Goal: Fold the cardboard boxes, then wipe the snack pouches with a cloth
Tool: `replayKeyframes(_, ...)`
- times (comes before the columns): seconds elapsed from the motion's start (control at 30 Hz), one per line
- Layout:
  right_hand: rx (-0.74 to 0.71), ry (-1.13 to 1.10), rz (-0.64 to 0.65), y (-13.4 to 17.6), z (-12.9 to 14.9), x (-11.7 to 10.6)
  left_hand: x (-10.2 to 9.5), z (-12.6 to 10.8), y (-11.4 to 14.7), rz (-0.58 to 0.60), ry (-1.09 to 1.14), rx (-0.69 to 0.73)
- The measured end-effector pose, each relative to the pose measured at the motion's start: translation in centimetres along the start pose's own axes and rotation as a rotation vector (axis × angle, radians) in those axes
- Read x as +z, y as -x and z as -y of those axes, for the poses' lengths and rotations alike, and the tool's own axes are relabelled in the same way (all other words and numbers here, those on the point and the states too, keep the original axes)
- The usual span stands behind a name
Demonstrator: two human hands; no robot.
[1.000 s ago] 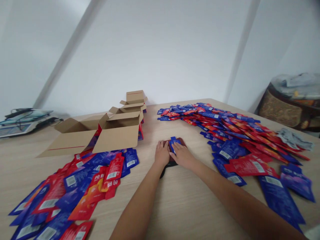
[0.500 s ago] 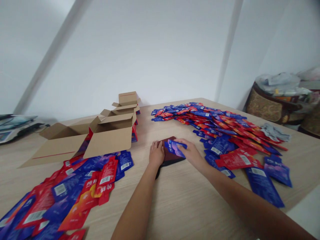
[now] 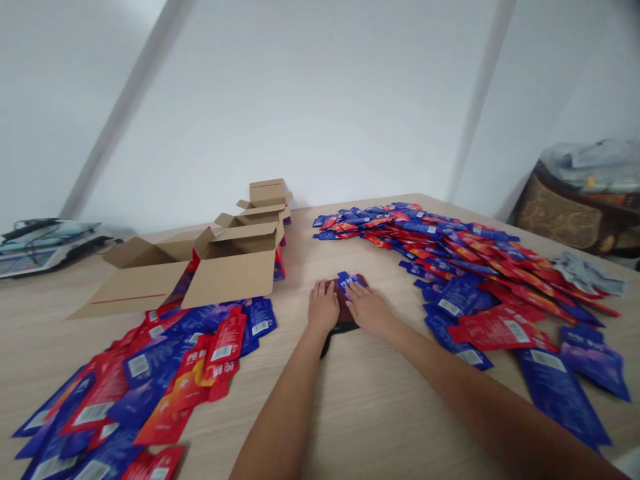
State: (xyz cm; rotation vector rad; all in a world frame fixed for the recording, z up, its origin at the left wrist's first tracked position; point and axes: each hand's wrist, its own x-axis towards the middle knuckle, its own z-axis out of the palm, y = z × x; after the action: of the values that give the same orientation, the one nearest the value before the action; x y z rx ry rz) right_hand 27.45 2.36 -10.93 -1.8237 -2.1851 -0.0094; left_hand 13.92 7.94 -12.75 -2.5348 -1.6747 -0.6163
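Note:
A small dark reddish-brown pad point(image 3: 345, 317) lies on the table in front of me, with a blue pouch point(image 3: 344, 279) flat on it. My right hand point(image 3: 369, 309) rests over the pouch with its fingers stretched out, covering much of it. On the pad's left edge lies my left hand point(image 3: 323, 308), fingers extended and nothing in it. To the right spreads a large heap of red and blue pouches point(image 3: 430, 233). Another pile of such pouches point(image 3: 150, 363) sits at the near left.
Open cardboard boxes point(image 3: 235, 277) stand in a row on the left, running back to the wall. A grey cloth point(image 3: 583, 272) lies by the right heap. Papers and a dark cable point(image 3: 47, 243) are at the far left. A patterned chair point(image 3: 560, 207) stands beyond the table's right edge.
My right hand has lowered the blue pouch from a tilted hold onto the pad and now lies flat over it. My left hand stays on the pad. The view has turned slightly left.

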Motion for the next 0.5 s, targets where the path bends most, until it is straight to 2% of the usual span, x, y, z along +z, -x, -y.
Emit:
replayKeyframes(0.23, -0.125, 0.04, 0.07, 4.7, 1.2, -2.6, -0.3, -0.2, 0.1, 0.02, 0.015, -0.033)
replayKeyframes(0.33, -0.086, -0.09, 0.071, 4.8, 0.5, -4.0, -0.5, -0.2, 0.1, 0.02, 0.015, -0.024)
replayKeyframes(0.43, 0.04, -0.443, -0.13, 3.2, -0.3, -4.9, -0.5, -0.2, 0.2, 0.014, 0.015, -0.023)
replayKeyframes(0.5, 0.143, -0.696, -0.275, 1.7, -0.4, -4.5, -0.5, -0.2, 0.3, 0.005, 0.014, -0.024)
